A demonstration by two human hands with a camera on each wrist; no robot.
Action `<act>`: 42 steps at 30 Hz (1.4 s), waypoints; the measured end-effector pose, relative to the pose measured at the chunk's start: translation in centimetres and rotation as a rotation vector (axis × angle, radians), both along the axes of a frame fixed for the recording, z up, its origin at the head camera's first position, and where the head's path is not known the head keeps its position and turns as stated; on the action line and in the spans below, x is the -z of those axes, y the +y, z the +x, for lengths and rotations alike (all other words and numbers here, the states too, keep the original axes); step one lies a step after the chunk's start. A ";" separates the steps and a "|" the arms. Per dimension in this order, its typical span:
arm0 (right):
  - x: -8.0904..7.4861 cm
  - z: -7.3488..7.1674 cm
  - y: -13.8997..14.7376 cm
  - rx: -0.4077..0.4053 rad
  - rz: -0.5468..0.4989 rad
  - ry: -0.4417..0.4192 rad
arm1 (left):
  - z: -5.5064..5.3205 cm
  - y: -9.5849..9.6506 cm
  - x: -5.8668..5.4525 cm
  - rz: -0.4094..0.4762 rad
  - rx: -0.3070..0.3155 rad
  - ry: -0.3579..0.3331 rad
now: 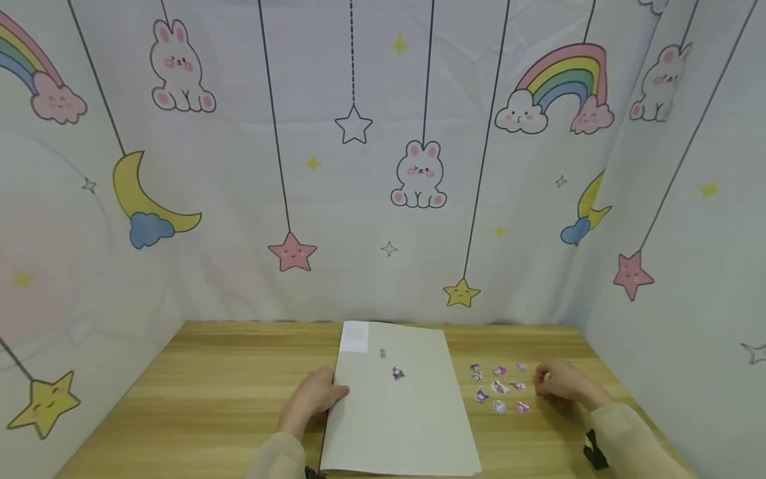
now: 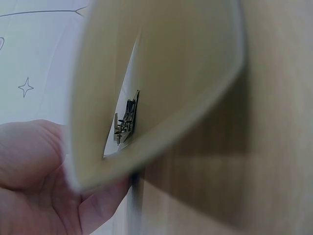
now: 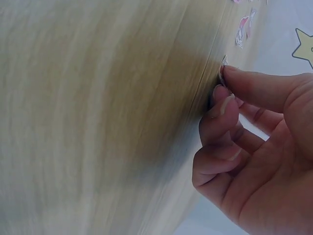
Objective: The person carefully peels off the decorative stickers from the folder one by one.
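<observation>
My left hand (image 1: 315,392) grips the left edge of a cream file folder (image 1: 401,426), thumb on top and fingers beneath. In the left wrist view a metal clip (image 2: 126,122) shows inside the folder's spine, with the hand (image 2: 34,176) around its edge. Two small cartoon stickers, a larger purple one (image 1: 398,373) and a tiny one (image 1: 383,353), lie on the cover. To the folder's right, my right hand (image 1: 562,382) is low over the table. Between thumb and curled index finger it pinches a small sticker (image 3: 223,68), seen nearly edge-on in the right wrist view.
Several pink and purple stickers (image 1: 499,387) lie in loose rows between the folder and my right hand. A white label (image 1: 354,336) marks the folder's top left corner. The wooden table (image 1: 227,392) is enclosed by printed cloth walls (image 1: 347,293) at the back and sides.
</observation>
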State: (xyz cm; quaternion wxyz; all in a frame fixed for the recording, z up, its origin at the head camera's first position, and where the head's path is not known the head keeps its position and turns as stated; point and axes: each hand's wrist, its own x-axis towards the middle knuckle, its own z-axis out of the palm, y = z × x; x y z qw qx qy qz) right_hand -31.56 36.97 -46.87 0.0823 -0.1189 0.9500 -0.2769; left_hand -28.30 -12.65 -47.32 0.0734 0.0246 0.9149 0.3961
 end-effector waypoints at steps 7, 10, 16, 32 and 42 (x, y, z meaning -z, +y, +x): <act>-0.7 -0.2 -0.4 0.120 0.037 -0.032 | 0.0 0.0 0.0 -0.014 -0.010 0.005; -0.8 -0.2 -0.3 0.138 0.039 -0.049 | 0.0 0.0 0.0 -0.005 -0.018 -0.004; -0.9 0.0 0.4 0.169 0.031 -0.111 | 0.0 0.2 0.1 -0.001 -0.022 -0.006; -1.5 -2.0 -3.1 0.071 0.057 0.093 | -0.2 -0.1 0.1 -0.020 -0.022 -0.012; -1.7 -3.1 -10.7 0.023 0.051 0.150 | 0.0 0.3 -0.1 -0.013 0.000 -0.001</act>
